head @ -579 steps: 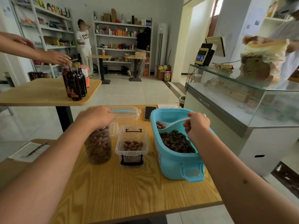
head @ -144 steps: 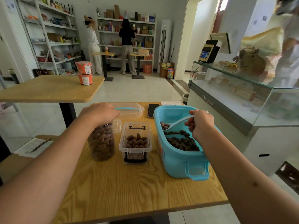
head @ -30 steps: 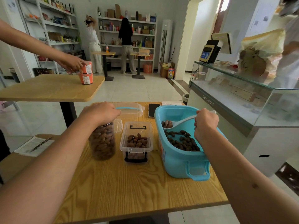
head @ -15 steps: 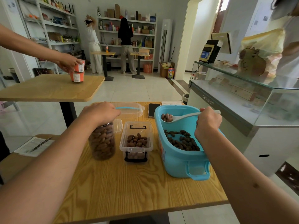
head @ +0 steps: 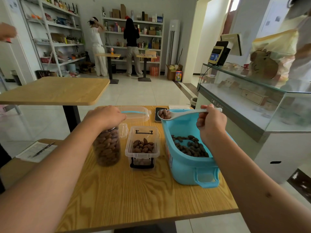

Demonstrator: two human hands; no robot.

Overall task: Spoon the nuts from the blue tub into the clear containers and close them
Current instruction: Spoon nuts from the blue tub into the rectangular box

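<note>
The nuts [head: 164,114] are sitting heaped in the bowl of a white spoon [head: 181,114], which is hovering level over the far left corner of the blue tub [head: 188,167]. More nuts are lying loose across the tub's floor. The right hand [head: 211,126] is curling its fingers round the spoon's handle near its end. Loose and rounded, the nuts are likely to roll off at any tilt, so the spoon wants carrying flat, and a grip closer to the bowl would probably steady it.

Just left of the tub, the small clear box [head: 142,147] is standing open and partly filled; it looks light and thin-walled, likely to skid if knocked, and is best steadied by its sides. Further left, the tall clear jar [head: 107,147] is packed nearly to its top, and the left hand [head: 107,117] is cupping over its mouth, fingers bent down round the rim. Full, it should be fairly heavy and stable.

Behind them a clear lid with a blue strip [head: 134,113] is lying on the bench [head: 134,195], beside a phone [head: 157,115]. Papers and a pen [head: 36,151] are resting at the left.
</note>
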